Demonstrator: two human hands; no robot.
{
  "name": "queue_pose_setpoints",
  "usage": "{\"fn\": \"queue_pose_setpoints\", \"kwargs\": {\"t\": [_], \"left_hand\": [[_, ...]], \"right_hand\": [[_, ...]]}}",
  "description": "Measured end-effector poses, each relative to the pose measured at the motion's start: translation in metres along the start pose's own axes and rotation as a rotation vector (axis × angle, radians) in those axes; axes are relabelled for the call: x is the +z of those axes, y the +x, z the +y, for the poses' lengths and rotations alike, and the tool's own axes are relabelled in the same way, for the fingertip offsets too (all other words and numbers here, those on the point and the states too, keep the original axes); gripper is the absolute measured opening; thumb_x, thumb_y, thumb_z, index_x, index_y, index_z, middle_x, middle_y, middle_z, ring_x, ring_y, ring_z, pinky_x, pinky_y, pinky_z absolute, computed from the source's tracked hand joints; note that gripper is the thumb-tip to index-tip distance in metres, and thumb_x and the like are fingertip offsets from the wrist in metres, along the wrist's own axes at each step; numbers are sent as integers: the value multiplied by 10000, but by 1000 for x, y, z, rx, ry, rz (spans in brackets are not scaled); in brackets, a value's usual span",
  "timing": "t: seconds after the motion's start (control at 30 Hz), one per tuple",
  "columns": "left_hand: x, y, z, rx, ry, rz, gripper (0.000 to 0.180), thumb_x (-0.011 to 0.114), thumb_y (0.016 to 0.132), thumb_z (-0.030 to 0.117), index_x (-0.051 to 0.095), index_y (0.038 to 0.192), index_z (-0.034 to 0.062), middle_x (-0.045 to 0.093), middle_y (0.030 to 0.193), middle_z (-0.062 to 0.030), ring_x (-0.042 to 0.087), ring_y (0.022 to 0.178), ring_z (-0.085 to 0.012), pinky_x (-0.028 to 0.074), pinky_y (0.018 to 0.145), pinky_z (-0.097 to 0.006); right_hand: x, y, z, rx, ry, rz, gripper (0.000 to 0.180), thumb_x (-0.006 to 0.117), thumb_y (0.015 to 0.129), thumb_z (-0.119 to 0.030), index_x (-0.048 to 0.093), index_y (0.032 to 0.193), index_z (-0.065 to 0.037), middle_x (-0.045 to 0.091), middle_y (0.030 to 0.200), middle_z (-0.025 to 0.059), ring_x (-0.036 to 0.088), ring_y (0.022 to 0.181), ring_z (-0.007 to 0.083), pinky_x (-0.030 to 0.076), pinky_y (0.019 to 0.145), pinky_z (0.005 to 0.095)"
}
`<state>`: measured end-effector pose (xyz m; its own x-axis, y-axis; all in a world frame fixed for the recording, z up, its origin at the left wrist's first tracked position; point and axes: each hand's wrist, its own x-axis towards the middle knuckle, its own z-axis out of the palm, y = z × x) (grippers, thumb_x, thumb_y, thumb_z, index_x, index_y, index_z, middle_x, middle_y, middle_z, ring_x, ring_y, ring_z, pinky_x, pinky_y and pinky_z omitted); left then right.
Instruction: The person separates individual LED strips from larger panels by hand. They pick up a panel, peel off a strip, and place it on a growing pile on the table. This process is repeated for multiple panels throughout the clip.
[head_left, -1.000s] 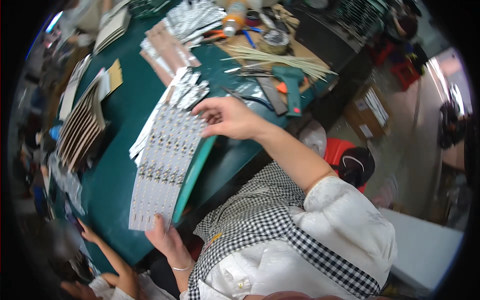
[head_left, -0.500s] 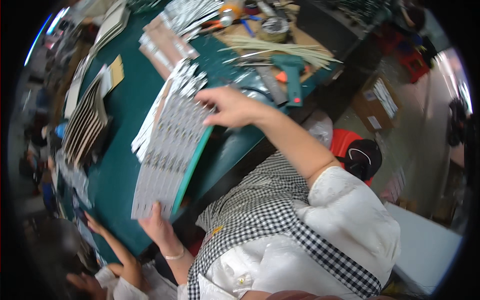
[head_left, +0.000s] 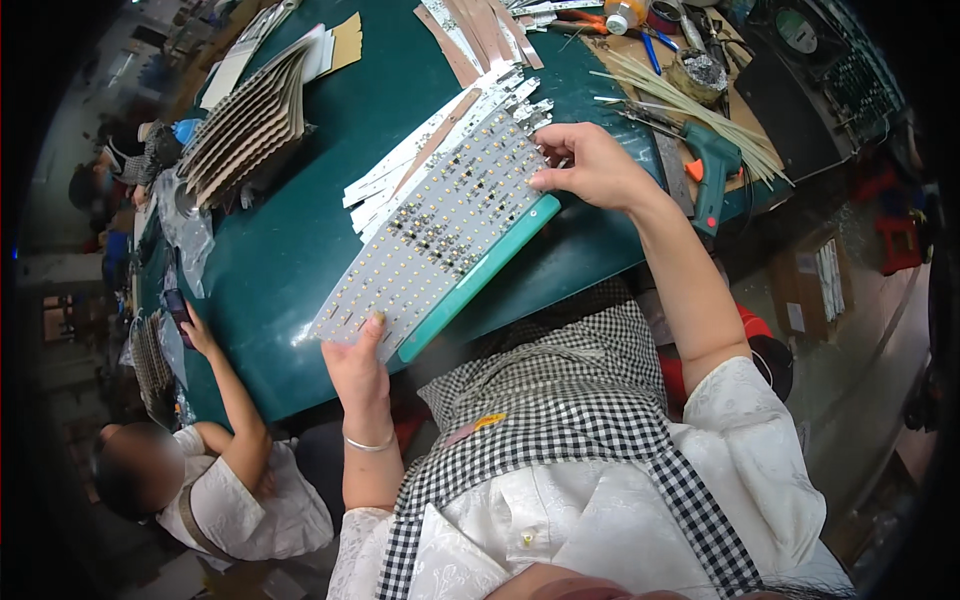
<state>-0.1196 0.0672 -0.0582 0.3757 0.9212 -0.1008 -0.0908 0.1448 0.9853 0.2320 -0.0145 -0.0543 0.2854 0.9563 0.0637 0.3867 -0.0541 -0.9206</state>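
A pale grey LED circuit board, dotted with small yellowish LEDs and dark components, is held slanting over the green table. My left hand grips its near left end, thumb on top and the other fingers mostly hidden beneath. At the far right end, my right hand pinches the board's edge between thumb and fingers. Along the board's near long side runs a teal bar; whether it touches the board I cannot tell. Just beyond the board lie loose white LED strips, with brown strips among them.
A green glue gun, thin pale sticks and a foil-wrapped roll lie at right. Left stands a stack of corrugated boards by a clear plastic bag. A seated person at lower left holds a phone.
My view has swung, so the table and board appear turned and shifted right. Both hands still hold the board. More of the person at the lower left now shows.
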Motion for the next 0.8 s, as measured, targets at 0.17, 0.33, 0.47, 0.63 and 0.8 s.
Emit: {"fn": "queue_pose_setpoints", "kwargs": {"t": [0.17,0.33,0.47,0.63,0.8], "left_hand": [[10,-9,12,-6,-5,21,466,714,790,34,513,1203,-48,618,1125,-126,601,1030,-211,467,912,-344],[5,4,6,-30,-67,-32,423,723,777,-3,541,1156,-41,632,1063,-96,615,950,-176,490,855,-312],[9,-7,2,142,42,0,355,722,783,-7,573,1104,-41,648,1022,-90,618,906,-154,500,813,-289],[16,-18,-2,276,96,43,187,726,786,1,657,954,-46,695,887,-88,631,779,-134,506,736,-265],[8,-25,-9,591,558,-49,178,700,768,-42,649,938,-62,703,832,-141,683,724,-199,532,677,-277]], "right_hand": [[-9,-3,-2,17,112,-105,191,714,724,15,546,811,39,590,755,15,537,710,68,470,645,252],[-5,-2,-9,77,124,-77,172,710,721,19,581,834,33,573,755,7,547,738,72,478,690,255],[-6,-4,-16,108,34,-69,256,736,701,17,646,940,31,640,809,13,575,751,82,483,737,252],[-4,-11,-2,-22,-16,15,238,757,671,29,675,894,29,687,830,43,608,771,93,489,746,257],[7,-19,1,-175,1,149,244,714,677,79,704,905,-8,716,843,67,662,772,112,518,717,254]]}}
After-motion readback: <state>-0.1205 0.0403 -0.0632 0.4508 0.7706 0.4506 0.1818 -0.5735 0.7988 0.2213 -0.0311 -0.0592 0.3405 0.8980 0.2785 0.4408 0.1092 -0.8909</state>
